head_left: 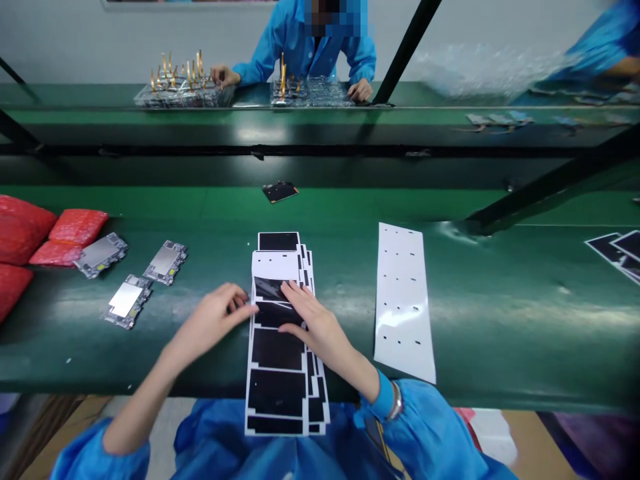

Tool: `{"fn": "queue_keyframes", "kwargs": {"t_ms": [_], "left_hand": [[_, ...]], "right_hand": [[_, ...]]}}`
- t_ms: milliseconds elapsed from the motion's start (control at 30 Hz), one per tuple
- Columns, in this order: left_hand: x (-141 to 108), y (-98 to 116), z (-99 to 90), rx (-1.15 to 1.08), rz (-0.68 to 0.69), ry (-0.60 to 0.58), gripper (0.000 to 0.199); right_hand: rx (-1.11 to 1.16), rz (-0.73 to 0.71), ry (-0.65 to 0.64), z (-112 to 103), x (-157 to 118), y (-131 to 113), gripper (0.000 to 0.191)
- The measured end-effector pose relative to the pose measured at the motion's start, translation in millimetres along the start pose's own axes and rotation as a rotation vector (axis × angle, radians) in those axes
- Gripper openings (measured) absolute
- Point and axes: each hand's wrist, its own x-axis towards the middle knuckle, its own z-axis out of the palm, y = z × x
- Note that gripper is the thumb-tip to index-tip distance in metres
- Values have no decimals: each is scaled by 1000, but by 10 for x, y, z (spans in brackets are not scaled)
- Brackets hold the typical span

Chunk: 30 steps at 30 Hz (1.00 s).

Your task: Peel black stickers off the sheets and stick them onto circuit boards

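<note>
A stack of white sheets with black rectangular stickers (277, 348) lies in front of me, its lower end past the table's front edge. At its left edge is my left hand (213, 320), fingers loosely curled, thumb stretched to the sheet's border and apart from the index finger. Flat across the upper right part of the top sheet lies my right hand (320, 327), fingers stretched out and thumb spread. Its fingertips touch a black sticker (267, 288) that looks slightly raised and shiny. Above that sticker, a white strip (273, 265) of the sheet is bare.
Circuit boards (165, 261) lie at the left beside red bubble-wrap packs (77, 228). A white sheet with small holes (403, 300) is at right. A black flat part (280, 192) lies farther back. Across the bench, a person in blue handles clear trays (185, 93). A dark post (550, 180) slants at right.
</note>
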Motion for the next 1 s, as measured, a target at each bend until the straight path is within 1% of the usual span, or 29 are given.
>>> {"fn": "queue_keyframes", "kwargs": {"t_ms": [33,67,100,167,200,233,300,367,433,467,500,567,633,733,800,867,933,1000], "left_hand": [[-110,-5,96,-58,-8,21,36],[-185,-5,190,-113,-12,80,32],[-231,2,274,-158,-11,167,29],[-265,33,402,-227,10,317,22],[-266,55,445,-260,30,350,17],[-265,80,477,-304,51,357,13],[-269,135,520,-427,73,318,14],[-289,193,549,-530,73,302,18],[-321,254,567,-548,95,332,15],[-337,285,570,-532,123,358,13],[-352,318,568,-512,157,387,10],[-375,384,554,-469,234,437,6],[-386,449,534,-427,309,472,8],[-395,537,510,-394,384,486,11],[-404,575,501,-391,395,474,11],[-415,571,504,-387,380,444,9],[-415,504,527,-398,315,417,4],[-393,377,580,-385,190,441,10]], "right_hand": [[16,-3,21,-21,-1,-9,83],[30,-11,31,-44,-1,-22,80],[43,-20,31,-71,-2,-40,79],[65,-36,12,-136,-2,-93,79],[66,-43,9,-171,1,-127,78],[57,-56,15,-206,10,-166,77],[13,-115,62,-272,44,-252,69],[-46,-203,148,-335,104,-339,51],[-100,-286,226,-410,178,-419,29],[-121,-323,247,-454,212,-456,22],[-135,-355,252,-502,242,-491,18],[-154,-404,222,-602,281,-551,17],[-192,-441,200,-683,292,-602,16],[-266,-475,225,-727,282,-660,14],[-267,-461,250,-716,274,-684,13],[-201,-408,275,-710,261,-686,14],[-62,-289,308,-742,233,-657,15],[104,-104,384,-806,191,-602,15]]}}
